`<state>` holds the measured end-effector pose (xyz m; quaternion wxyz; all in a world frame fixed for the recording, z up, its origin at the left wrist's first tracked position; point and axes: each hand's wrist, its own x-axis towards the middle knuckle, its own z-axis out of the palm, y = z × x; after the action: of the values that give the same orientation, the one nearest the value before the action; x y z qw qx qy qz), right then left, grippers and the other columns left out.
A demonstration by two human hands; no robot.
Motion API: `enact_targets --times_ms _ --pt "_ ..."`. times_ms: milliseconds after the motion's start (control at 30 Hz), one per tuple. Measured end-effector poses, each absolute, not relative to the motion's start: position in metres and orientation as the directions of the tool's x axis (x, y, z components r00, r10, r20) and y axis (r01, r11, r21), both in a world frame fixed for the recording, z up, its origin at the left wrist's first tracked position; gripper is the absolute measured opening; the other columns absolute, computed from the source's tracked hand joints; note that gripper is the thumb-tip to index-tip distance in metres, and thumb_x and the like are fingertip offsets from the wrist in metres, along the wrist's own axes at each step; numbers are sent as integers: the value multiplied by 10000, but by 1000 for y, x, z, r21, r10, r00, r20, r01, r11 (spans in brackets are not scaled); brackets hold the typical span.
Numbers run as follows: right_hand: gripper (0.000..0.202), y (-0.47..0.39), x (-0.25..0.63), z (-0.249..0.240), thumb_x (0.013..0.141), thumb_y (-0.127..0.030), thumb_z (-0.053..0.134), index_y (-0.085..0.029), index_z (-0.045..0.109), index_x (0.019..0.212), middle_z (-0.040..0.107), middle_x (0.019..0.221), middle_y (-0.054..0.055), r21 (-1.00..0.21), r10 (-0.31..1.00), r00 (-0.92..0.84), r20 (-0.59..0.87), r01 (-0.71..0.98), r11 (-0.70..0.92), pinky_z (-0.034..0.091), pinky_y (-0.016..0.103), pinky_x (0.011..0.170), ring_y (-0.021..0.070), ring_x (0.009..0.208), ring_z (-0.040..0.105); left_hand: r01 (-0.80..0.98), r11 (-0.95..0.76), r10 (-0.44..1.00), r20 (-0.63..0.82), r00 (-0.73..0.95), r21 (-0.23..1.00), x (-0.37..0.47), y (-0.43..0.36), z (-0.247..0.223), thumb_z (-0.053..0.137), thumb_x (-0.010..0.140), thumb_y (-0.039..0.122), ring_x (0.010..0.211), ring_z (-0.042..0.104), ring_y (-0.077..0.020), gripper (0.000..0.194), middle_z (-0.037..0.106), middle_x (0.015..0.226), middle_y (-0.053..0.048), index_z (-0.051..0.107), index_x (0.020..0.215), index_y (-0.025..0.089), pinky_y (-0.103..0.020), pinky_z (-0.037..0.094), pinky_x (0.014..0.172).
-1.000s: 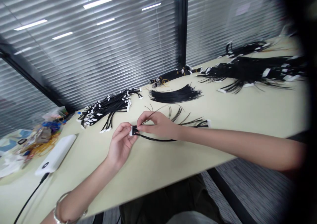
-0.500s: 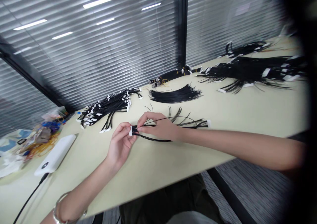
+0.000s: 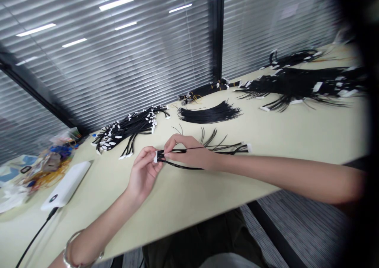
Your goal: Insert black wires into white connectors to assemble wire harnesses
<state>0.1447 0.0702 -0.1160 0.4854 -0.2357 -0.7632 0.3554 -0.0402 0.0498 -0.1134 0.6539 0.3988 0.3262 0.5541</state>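
Between the fingertips of my left hand (image 3: 144, 169) is a white plug connector (image 3: 156, 156) at the end of a black wire harness (image 3: 183, 167). My right hand (image 3: 192, 151) pinches a thin black wire (image 3: 219, 146) close behind that connector; the fingertips hide the wire's end. Other black wires run from the connector under my right hand and wrist. To the right of the wrist they meet a second white connector (image 3: 249, 147) on the table. Loose wire ends (image 3: 211, 137) fan out just beyond my right hand.
Behind my hands lies a bundle of loose black wires (image 3: 210, 113). Piles of harnesses with white connectors are at the left (image 3: 130, 127) and right (image 3: 296, 82). A white power bank (image 3: 66, 185) with a cable and a heap of bags (image 3: 53, 161) lie at the left. Window blinds stand behind.
The thin black wire trailing over my right hand has dropped lower and straightened a little. Both hands stay almost where they were, still at the connector.
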Motion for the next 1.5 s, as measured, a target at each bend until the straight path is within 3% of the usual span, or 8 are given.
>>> enact_targets --times_ms 200,400,1500 --pt "36 71 145 -116 835 -206 543 -222 576 834 619 920 -23 -665 644 -421 639 119 737 387 290 848 137 939 526 -457 80 982 8 188 886 -42 51 -114 583 795 92 689 594 -80 83 544 809 -1 582 859 145 -148 527 608" --pt "79 71 145 -118 832 -238 572 -206 562 760 607 873 -10 -563 572 -382 726 149 813 380 298 853 144 922 516 -454 74 984 8 176 888 -41 51 -113 605 778 93 648 584 -70 88 535 800 14 586 845 147 -150 528 593" --pt "117 65 146 -118 827 -227 584 -196 570 715 604 874 5 -458 472 -421 775 140 878 365 327 894 140 917 505 -436 48 983 36 182 898 -42 50 -115 649 760 123 652 583 -63 135 583 803 6 603 879 169 -144 532 624"
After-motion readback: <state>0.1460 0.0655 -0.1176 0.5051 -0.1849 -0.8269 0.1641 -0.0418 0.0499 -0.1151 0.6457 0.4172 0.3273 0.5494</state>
